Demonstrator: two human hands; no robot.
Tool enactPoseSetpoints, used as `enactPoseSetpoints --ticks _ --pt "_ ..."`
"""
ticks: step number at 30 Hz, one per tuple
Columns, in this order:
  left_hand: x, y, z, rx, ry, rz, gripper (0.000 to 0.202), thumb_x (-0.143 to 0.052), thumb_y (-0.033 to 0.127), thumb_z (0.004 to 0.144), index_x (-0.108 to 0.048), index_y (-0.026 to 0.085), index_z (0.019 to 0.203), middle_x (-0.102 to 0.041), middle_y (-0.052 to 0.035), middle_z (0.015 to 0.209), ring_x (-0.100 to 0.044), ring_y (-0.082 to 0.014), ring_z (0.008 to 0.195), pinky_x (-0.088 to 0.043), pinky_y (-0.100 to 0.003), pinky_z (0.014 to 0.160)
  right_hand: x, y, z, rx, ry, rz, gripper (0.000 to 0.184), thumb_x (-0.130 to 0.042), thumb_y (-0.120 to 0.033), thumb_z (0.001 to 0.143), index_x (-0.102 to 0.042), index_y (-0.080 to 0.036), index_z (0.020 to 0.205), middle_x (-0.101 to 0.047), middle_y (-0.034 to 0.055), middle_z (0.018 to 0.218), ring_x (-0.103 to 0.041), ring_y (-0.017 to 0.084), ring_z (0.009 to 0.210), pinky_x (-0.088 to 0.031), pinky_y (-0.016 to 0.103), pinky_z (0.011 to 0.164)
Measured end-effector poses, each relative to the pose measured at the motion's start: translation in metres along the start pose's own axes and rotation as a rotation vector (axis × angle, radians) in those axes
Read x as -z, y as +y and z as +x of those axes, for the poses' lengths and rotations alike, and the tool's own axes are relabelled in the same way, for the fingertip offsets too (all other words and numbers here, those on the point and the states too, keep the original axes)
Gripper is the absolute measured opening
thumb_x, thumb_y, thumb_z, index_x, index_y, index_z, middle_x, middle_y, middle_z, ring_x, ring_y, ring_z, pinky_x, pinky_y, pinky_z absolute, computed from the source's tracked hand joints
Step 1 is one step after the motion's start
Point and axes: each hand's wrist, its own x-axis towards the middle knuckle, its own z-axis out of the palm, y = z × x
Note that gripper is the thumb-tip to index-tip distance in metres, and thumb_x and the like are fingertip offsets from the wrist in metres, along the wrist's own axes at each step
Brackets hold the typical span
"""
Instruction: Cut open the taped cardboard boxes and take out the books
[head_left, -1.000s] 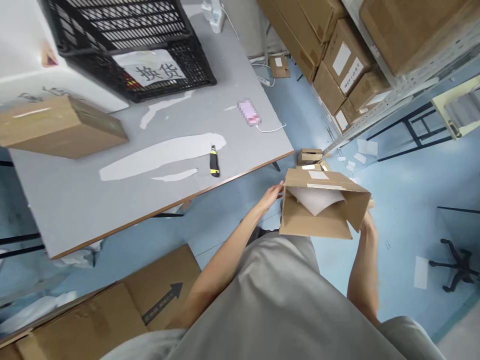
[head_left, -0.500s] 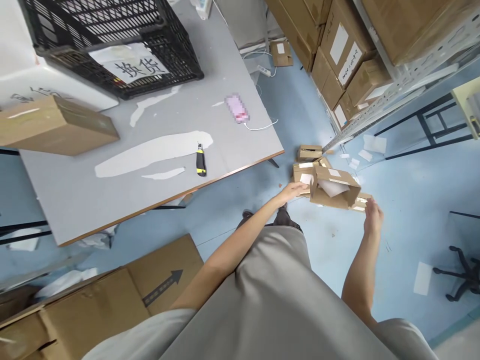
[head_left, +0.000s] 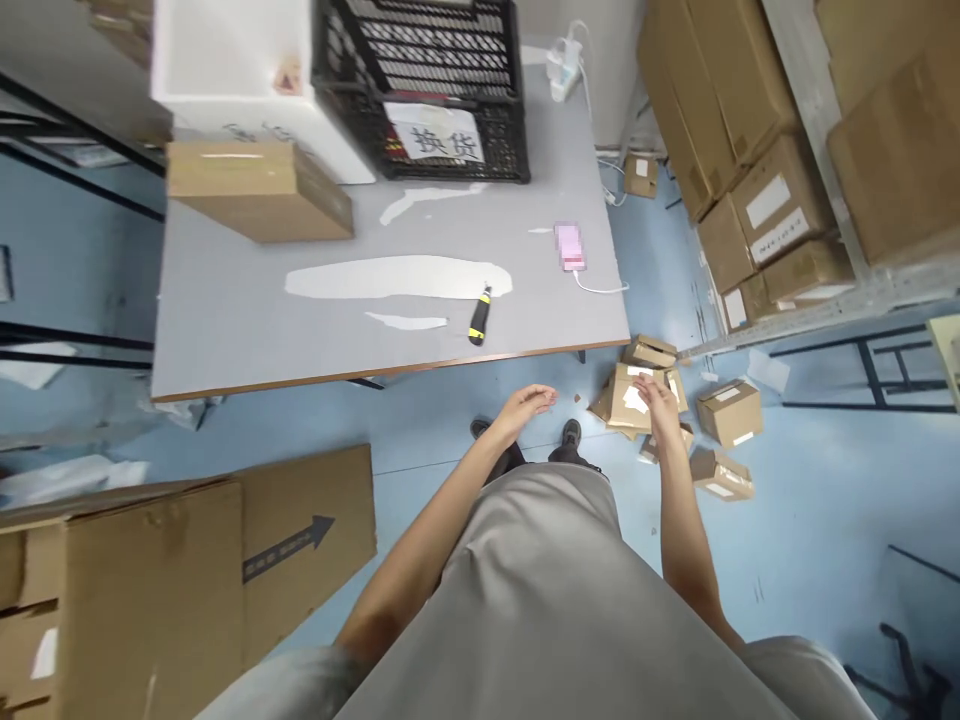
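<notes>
My left hand (head_left: 525, 406) hangs in the air below the table's front edge, fingers loosely apart and holding nothing. My right hand (head_left: 660, 408) is held out to its right, also with nothing in it, over a heap of small cardboard boxes (head_left: 628, 396) on the blue floor. More small boxes (head_left: 729, 412) lie to the right of that heap. On the grey table (head_left: 240, 320) a black and yellow utility knife (head_left: 478, 316) lies near the front edge, closest to my left hand.
A pink phone (head_left: 569, 246) on a white cable, a cardboard box (head_left: 255, 188), a white foam box (head_left: 225, 60) and a black crate (head_left: 435, 90) sit on the table. Large cartons (head_left: 150, 570) stand at the lower left; stacked cartons (head_left: 765, 180) fill shelving on the right.
The open box that both hands held has been let go and now lies among the boxes on the floor. Both hands are free and the view has swung back towards the table.
</notes>
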Motion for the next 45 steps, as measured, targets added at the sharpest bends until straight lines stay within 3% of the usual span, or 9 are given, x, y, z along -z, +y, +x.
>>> enactPoseSetpoints --ticks 7,12,16,20,29,33,37,40,45 --pt "0.128 0.03 -0.055 -0.169 0.21 -0.266 0.058 -0.103 0.055 0.06 -0.081 0.02 0.1 -0.081 -0.0076 0.098 -0.078 -0.025 0.097 -0.059 -0.041 0.098 -0.212 -0.029 -0.063 0.085 -0.464 -0.213 0.062 -0.087 -0.076 0.083 -0.087 -0.024 0.117 -0.087 0.0163 0.129 -0.081 0.036 0.126 -0.057 0.059 0.121" --pt "0.225 0.061 -0.093 -0.252 0.355 -0.361 0.059 -0.102 0.057 0.06 -0.081 0.019 0.1 -0.077 -0.0052 0.093 -0.072 -0.0203 0.085 -0.058 -0.036 0.088 -0.333 -0.037 -0.114 0.121 -0.625 -0.236 0.063 -0.086 -0.079 0.084 -0.087 -0.025 0.118 -0.088 0.0155 0.127 -0.08 0.037 0.13 -0.055 0.06 0.123" --pt "0.282 0.09 -0.11 -0.303 0.423 -0.403 0.059 -0.101 0.059 0.062 -0.08 0.019 0.1 -0.069 -0.0005 0.084 -0.066 -0.0169 0.078 -0.054 -0.032 0.081 -0.399 -0.043 -0.144 0.13 -0.699 -0.256 0.061 -0.086 -0.077 0.087 -0.088 -0.025 0.118 -0.088 0.0155 0.127 -0.081 0.037 0.127 -0.057 0.06 0.122" --pt "0.32 0.118 -0.108 -0.324 0.47 -0.419 0.059 -0.1 0.062 0.063 -0.078 0.019 0.098 -0.065 0.0018 0.078 -0.059 -0.0139 0.071 -0.047 -0.029 0.074 -0.45 -0.049 -0.158 0.136 -0.764 -0.285 0.062 -0.085 -0.08 0.087 -0.088 -0.025 0.116 -0.088 0.0151 0.124 -0.082 0.036 0.123 -0.06 0.058 0.118" --pt "0.404 0.16 -0.118 -0.381 0.622 -0.384 0.059 -0.085 0.077 0.083 -0.076 0.018 0.085 -0.04 0.0071 0.058 -0.049 -0.0143 0.06 -0.042 -0.031 0.068 -0.578 -0.064 -0.139 0.109 -0.911 -0.33 0.057 -0.083 -0.076 0.091 -0.087 -0.026 0.117 -0.089 0.0141 0.123 -0.083 0.034 0.119 -0.061 0.056 0.114" --pt "0.444 0.151 -0.149 -0.368 0.813 -0.479 0.056 -0.082 0.074 0.088 -0.073 0.019 0.079 -0.039 0.006 0.058 -0.049 -0.0153 0.06 -0.043 -0.031 0.066 -0.64 -0.066 -0.126 0.1 -0.995 -0.36 0.055 -0.083 -0.073 0.091 -0.087 -0.025 0.116 -0.089 0.0139 0.121 -0.083 0.032 0.116 -0.061 0.056 0.114" --pt "0.477 0.123 -0.19 -0.356 1.062 -0.644 0.035 -0.079 0.051 0.085 -0.08 0.017 0.095 -0.047 0.0047 0.062 -0.05 -0.0154 0.062 -0.043 -0.031 0.065 -0.697 -0.052 -0.128 0.067 -1.092 -0.45 0.053 -0.084 -0.07 0.091 -0.086 -0.023 0.117 -0.089 0.0144 0.121 -0.083 0.031 0.117 -0.06 0.056 0.115" --pt "0.498 0.096 -0.224 -0.36 1.261 -0.761 0.034 -0.072 0.037 0.077 -0.081 0.016 0.103 -0.051 0.0042 0.065 -0.052 -0.0151 0.063 -0.044 -0.03 0.065 -0.733 -0.037 -0.147 0.031 -1.187 -0.515 0.053 -0.083 -0.069 0.092 -0.086 -0.023 0.118 -0.088 0.0145 0.122 -0.082 0.032 0.118 -0.06 0.056 0.116" --pt "0.533 0.039 -0.278 -0.39 1.494 -0.91 0.038 -0.073 0.033 0.07 -0.08 0.019 0.105 -0.065 0.0005 0.076 -0.06 -0.016 0.072 -0.053 -0.031 0.073 -0.788 -0.01 -0.209 0.014 -1.393 -0.642 0.052 -0.081 -0.071 0.094 -0.086 -0.025 0.117 -0.088 0.0139 0.124 -0.081 0.033 0.12 -0.061 0.055 0.115"
